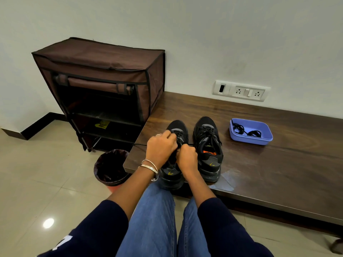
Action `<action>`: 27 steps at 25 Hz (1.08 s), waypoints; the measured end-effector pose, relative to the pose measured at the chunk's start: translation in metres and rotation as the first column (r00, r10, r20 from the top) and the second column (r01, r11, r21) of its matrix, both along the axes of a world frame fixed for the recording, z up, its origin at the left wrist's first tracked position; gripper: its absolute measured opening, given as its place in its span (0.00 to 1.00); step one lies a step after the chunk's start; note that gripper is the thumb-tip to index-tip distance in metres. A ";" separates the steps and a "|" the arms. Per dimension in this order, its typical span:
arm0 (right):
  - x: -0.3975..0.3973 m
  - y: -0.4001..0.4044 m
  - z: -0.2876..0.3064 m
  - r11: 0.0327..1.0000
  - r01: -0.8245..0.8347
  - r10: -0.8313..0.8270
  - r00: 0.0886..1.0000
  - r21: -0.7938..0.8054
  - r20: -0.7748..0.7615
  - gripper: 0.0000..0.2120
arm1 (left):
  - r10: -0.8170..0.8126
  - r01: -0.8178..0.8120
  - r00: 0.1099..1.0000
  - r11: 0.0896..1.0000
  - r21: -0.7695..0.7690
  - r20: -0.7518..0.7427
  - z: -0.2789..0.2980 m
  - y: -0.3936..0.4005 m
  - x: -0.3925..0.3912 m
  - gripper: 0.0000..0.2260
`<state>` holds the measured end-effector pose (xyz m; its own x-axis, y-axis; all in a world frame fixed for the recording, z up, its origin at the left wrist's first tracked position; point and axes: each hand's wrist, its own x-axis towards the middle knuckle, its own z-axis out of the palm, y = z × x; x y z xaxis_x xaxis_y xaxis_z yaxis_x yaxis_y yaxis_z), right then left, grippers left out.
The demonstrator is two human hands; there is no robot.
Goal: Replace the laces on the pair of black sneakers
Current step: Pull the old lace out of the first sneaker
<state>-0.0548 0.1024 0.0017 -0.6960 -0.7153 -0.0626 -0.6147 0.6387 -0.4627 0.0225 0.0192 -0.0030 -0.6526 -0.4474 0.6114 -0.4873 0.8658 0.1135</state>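
Both hands are working over the left sneaker [178,134] at the table's [259,167] near left edge: the left hand [161,145] is curling its fingers around the lace [179,139], and the right hand [186,154], just beside it, is pinching the same lace in a fist. The right sneaker [207,145] is standing just to the right, still laced. Farther right, a blue tray [250,140] is holding coiled black laces [246,131]. A bin [111,166] and a brown rack [104,89] are standing on the floor to the left.
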 end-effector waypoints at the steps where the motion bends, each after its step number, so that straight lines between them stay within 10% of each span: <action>1: 0.000 0.000 0.000 1.000 0.005 -0.005 1.000 -0.005 0.014 0.12 | 0.027 0.019 0.983 0.969 0.247 -0.182 0.004 0.001 -0.002 0.03; 3: 0.001 0.001 0.000 0.999 0.029 -0.029 0.999 -0.017 0.035 0.13 | 0.249 0.373 0.795 0.516 0.771 -0.553 0.021 0.001 -0.005 0.05; 4: 0.001 0.001 0.000 0.999 0.039 -0.038 0.999 -0.019 0.039 0.13 | 0.451 0.601 0.632 0.228 0.766 -0.630 0.031 0.001 -0.003 0.06; 6: 0.001 0.000 -0.001 0.999 0.036 -0.035 0.999 -0.020 0.037 0.13 | 0.716 0.842 0.377 0.001 0.540 -0.588 0.047 -0.003 0.004 0.08; 8: 0.001 0.000 -0.001 0.999 0.035 -0.034 0.998 -0.024 0.046 0.13 | 0.662 0.786 0.418 0.079 0.613 -0.622 0.048 -0.011 0.013 0.09; 10: 0.001 0.000 -0.001 0.999 0.036 -0.035 0.998 -0.023 0.046 0.13 | 0.305 0.447 0.761 0.394 0.803 -0.573 0.036 -0.014 0.016 0.06; 12: 0.001 0.000 -0.002 0.999 0.035 -0.034 0.998 -0.023 0.045 0.14 | -0.012 0.123 0.986 0.712 0.691 -0.164 0.022 -0.011 0.012 0.04; 14: 0.001 0.000 -0.001 0.999 0.034 -0.033 0.999 -0.025 0.040 0.14 | -0.034 -0.038 0.991 0.857 0.514 0.130 0.015 -0.005 0.003 0.09; 18: 0.000 0.002 -0.003 0.999 0.033 -0.032 0.999 -0.029 0.017 0.14 | 0.010 -0.075 0.974 0.956 0.284 0.226 0.015 0.004 -0.004 0.10; 22: 0.001 0.002 -0.003 0.998 0.043 -0.042 0.999 -0.055 0.017 0.14 | 0.110 -0.031 0.991 0.746 0.665 -0.078 0.008 0.005 0.001 0.08; 25: 0.000 0.001 -0.003 0.997 0.058 -0.057 0.998 -0.044 0.022 0.14 | 0.515 0.330 0.792 0.088 0.940 -0.327 0.014 -0.001 0.006 0.09; 27: -0.001 -0.001 -0.004 0.997 0.061 -0.060 0.998 -0.041 0.019 0.14 | 0.714 0.587 0.613 -0.124 0.800 -0.339 0.017 -0.010 0.015 0.08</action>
<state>-0.0562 0.1019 -0.0026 -0.7373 -0.6739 -0.0466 -0.5667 0.6546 -0.5004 0.0373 0.0094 0.0136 -0.3386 -0.8318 -0.4398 0.2698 -0.5336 0.8016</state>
